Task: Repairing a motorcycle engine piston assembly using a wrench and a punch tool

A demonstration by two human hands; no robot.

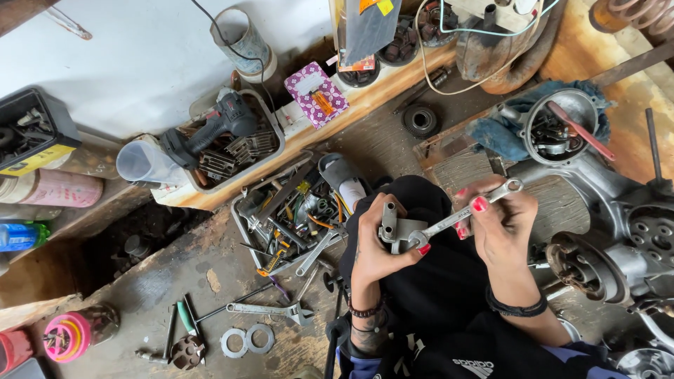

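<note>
Clearly rigid and heavy, the small grey metal bracket (pixel 394 228) sits clenched in the left hand (pixel 375 245); right hand (pixel 502 221) fingers grip the slim steel spanner (pixel 463 214) mid-shaft, above the bracket.

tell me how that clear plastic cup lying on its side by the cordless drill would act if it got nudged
The clear plastic cup looks thin-walled and empty, so it is probably very light and would slide at a slight touch. Lying on its side near the ledge's edge beside the cordless drill, its round wall would likely let it roll, curving because it tapers. It may also flex if squeezed.
</note>
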